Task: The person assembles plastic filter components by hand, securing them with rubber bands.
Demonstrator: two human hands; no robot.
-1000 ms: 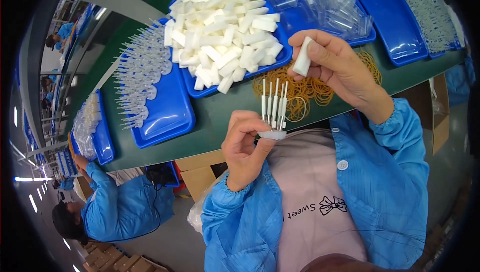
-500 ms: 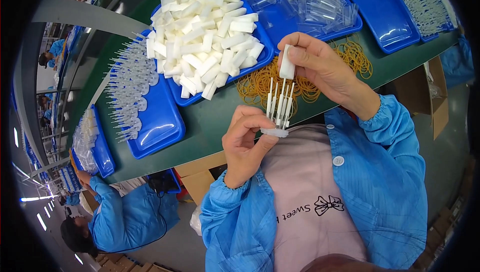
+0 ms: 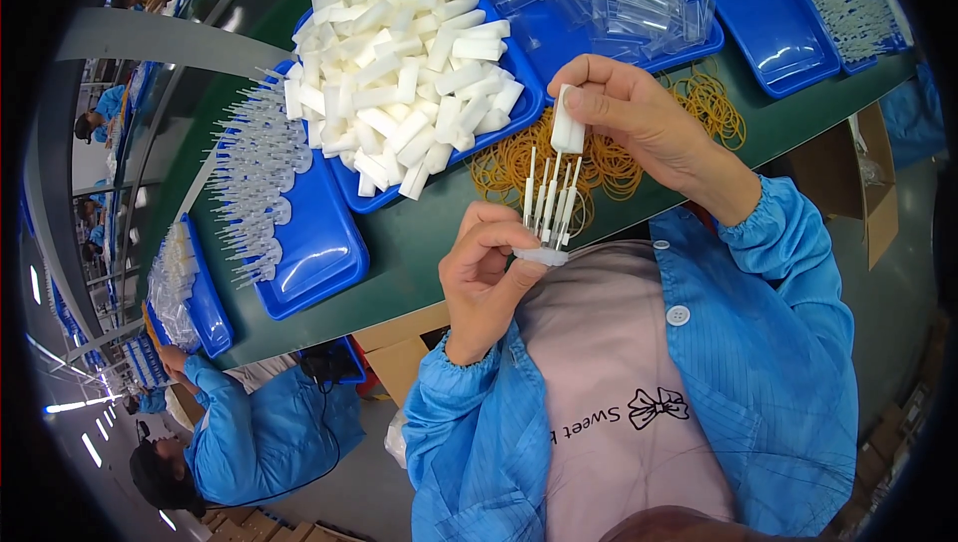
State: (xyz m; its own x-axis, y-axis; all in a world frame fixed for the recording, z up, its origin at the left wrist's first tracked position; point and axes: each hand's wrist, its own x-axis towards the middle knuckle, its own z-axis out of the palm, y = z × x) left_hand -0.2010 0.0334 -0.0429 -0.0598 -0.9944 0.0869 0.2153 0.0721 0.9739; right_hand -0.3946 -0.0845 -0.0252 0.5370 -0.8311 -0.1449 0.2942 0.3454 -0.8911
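My left hand (image 3: 486,268) pinches the round, translucent base of a pronged plastic piece (image 3: 542,255). Several thin white rods stand up from that base. Just above the rod tips, my right hand (image 3: 639,123) holds a white foam block (image 3: 569,121) upright between thumb and fingers. The block's lower end is close to the rods; whether it touches one I cannot tell. Behind my hands, a heap of orange rubber bands (image 3: 509,171) lies on the green table (image 3: 419,248).
A blue tray (image 3: 534,93) heaped with white foam blocks (image 3: 404,73) stands ahead. Clear plastic tubes (image 3: 639,13) fill another tray. More pronged pieces (image 3: 254,183) sit in a tray (image 3: 319,253) at left. A long blue tray (image 3: 763,28) lies at right. A co-worker (image 3: 259,432) works at lower left.
Both hands have shifted slightly left, still holding the pronged piece and the foam block. The pronged piece is tilted a little differently.
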